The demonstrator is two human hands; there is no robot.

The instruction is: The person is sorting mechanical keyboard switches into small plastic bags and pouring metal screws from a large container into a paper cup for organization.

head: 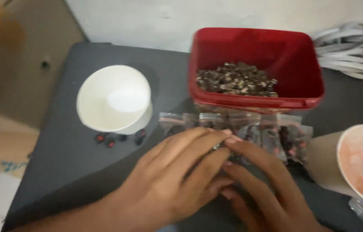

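Hands meeting over small clear bags on a dark bench.

From the left: a white paper cup (115, 101) lies tipped, small dark pieces (119, 138) beside it. Left hand (177, 176) and right hand (258, 180) touch fingertips, pinching a small part I cannot make out, just before a row of filled bags (276, 133) running left to right. Behind stands a red tub (297, 56); right, a second cup (361, 163) crowds the bench (69, 150) edge.
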